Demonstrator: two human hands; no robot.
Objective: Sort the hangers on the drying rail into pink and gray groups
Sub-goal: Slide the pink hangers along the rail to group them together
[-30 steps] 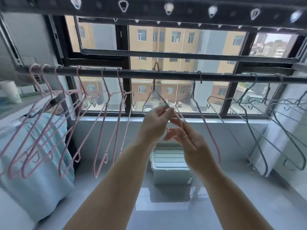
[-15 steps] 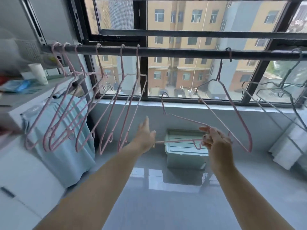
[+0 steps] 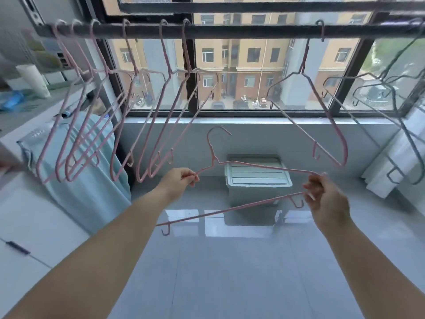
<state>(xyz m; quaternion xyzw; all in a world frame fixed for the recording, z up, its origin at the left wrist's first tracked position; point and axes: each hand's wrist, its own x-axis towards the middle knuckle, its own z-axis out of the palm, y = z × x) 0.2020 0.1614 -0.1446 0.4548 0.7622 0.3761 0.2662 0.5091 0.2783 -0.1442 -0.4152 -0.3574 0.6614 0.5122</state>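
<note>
- While the fingers of the left hand pinch one shoulder wire just below the neck, the right hand curls round the opposite corner, where the upper arm and lower bar meet; both are clamped on the same pink hanger.
- That hanger is off the rail, held in mid-air between the hands, below the window sill and above the floor.
- It looks like thin coated wire, so I judge it light and springy rather than rigid. The coating should give fair grip.
- The small notches on the lower bar could snag on neighbouring hangers.
- A pinch at the neck or at a shoulder corner should control it best, since the lower bar may flex if held mid-span.
- Its long axis runs left to right between the hands. The frame is tipped nearly flat, and the hook rises away from the person, its open end facing right.
- Outward, the pink group crowds the rail's left end.
- One lone pink hanger hangs near the gray hangers at the right.
</note>
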